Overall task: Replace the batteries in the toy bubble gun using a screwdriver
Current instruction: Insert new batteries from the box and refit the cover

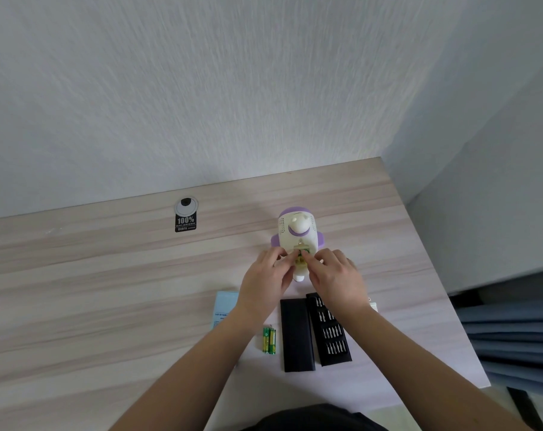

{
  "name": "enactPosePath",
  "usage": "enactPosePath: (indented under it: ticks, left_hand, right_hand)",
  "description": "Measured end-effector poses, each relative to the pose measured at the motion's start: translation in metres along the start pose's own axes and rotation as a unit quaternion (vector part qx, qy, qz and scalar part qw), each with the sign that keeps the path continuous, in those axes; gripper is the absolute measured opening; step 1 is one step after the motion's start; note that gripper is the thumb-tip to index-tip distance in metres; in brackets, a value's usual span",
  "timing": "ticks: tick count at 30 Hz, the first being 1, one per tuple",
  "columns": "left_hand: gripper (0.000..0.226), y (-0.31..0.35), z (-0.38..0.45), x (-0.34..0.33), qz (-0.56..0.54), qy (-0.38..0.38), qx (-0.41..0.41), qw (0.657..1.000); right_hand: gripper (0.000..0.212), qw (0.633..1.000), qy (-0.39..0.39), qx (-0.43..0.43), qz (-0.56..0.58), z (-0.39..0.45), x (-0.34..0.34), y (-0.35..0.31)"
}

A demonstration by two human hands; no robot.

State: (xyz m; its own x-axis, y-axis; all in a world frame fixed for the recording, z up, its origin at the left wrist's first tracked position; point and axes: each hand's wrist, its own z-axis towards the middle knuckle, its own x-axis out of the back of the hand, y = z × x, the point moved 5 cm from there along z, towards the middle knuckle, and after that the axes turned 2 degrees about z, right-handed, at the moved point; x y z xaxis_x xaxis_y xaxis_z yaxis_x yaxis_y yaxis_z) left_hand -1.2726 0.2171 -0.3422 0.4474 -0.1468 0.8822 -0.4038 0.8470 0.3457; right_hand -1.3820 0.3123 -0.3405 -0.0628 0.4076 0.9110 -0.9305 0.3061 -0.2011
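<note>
desk (108,290): wood, bit case (329,331) lying open near right | bubble gun (296,234): far centre, battery bay open | left hand (265,281) and right hand (335,278): together, fingertips pinching at batteries in bay | spare batteries (269,340): near, loose | risk: cell seated backwards, or pops out and rolls

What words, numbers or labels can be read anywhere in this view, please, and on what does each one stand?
"100%": black sticker on the desk, below the cable grommet.
Smaller lines under it: too blurred to read.
Print on the light blue card: too small to read.
Labels on the green batteries: unreadable.
</note>
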Motion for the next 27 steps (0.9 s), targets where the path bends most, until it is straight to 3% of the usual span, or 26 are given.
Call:
enactPosePath:
  ticks: [11,18,27]
  left_hand:
    - [0.030,-0.003,-0.001,-0.003,0.002,-0.010,0.005,1.000]
    - [0.031,-0.001,-0.002,-0.002,-0.003,-0.012,0.010,1.000]
    - [0.031,-0.002,-0.001,-0.001,-0.025,-0.021,0.024,0.999]
  right_hand:
    - [0.069,0.996,-0.065,-0.008,-0.055,-0.017,-0.004,-0.006]
    - [0.066,0.996,-0.083,-0.024,-0.031,-0.018,-0.005,-0.009]
    - [0.045,0.999,0.004,-0.046,0.001,-0.015,0.005,0.000]
